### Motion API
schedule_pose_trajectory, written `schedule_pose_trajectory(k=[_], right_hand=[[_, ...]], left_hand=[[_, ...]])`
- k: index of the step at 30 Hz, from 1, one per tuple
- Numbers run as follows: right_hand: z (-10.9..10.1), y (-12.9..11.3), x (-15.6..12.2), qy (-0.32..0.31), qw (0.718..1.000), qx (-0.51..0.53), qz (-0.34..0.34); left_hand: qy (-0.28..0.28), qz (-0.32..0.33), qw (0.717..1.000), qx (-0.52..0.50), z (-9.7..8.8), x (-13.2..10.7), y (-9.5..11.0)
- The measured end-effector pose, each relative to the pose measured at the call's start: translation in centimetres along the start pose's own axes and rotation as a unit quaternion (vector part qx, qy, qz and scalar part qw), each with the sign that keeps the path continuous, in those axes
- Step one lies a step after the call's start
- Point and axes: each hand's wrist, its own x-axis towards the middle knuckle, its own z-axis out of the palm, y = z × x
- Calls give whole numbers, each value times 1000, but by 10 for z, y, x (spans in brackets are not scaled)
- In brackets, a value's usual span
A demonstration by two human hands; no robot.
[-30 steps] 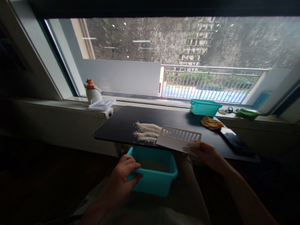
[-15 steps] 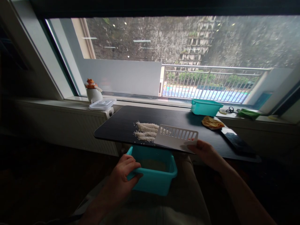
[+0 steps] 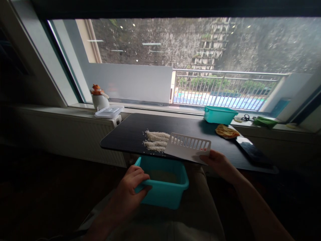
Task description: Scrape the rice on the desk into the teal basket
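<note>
My left hand grips the near left corner of a teal plastic bin, which is held just below the front edge of the dark table. Pale grains cover the bin's shadowed floor. A flat white slotted scraper is pinched at its right end by my right hand. Its left end meets a spread of white rice lying in two rough bands on the tabletop, with a few loose grains around it. Part of the rice shows through the slots.
A second teal bin stands at the back right, beside a yellow cloth and a dark flat device. Scissors and a green cloth lie on the windowsill. At left are a clear lid and a white pot.
Almost nothing differs. Both hands, the bin and the scraper keep their places against the table, and the rice looks the same; the whole view has shifted very slightly.
</note>
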Motion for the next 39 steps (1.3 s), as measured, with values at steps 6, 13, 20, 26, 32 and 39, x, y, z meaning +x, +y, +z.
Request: schedule_pose_trajectory(k=[6,13,20,26,32,39], right_hand=[[3,1,3,-3,1000,-6,-3],[7,1,9,-27,999,-12,-14],[8,6,13,-27,999,-9,-21],[15,1,15,-46,998,14,-27],[22,5,19,-40,999,21,-25],[32,1,20,-69,997,22,-34]], left_hand=[[-2,2,1000,8,0,-1,-3],[9,0,1000,3,0,-2,-6],[1,-8,1000,4,-2,-3,-6],[-1,-8,1000,8,-2,-5,-10],[9,-7,1000,16,-3,-6,-14],[11,-2,1000,24,-7,-6,-15]])
